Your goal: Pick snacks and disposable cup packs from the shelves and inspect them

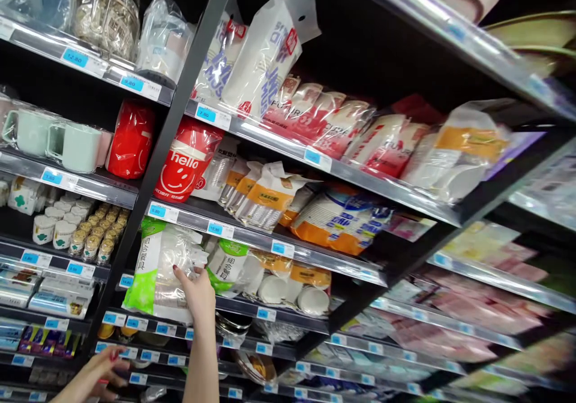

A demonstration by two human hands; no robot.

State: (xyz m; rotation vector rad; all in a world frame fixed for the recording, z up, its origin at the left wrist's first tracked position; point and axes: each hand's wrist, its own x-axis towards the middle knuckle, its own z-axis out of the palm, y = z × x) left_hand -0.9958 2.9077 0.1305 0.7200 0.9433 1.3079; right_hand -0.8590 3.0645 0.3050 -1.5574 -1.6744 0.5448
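Far shelves blur; package against right fingers, grip unclear; left fingers parted, empty.

Pink goods at right, blurred beyond telling

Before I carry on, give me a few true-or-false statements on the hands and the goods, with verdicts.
1. The right hand is at the green-ended bag. True.
2. The left hand also grips that bag. False: it is lower down, with nothing visible held.
3. The red "hello" package sits higher than the bag. True.
4. The mint-green mugs stand right of that package. False: they stand left of it.
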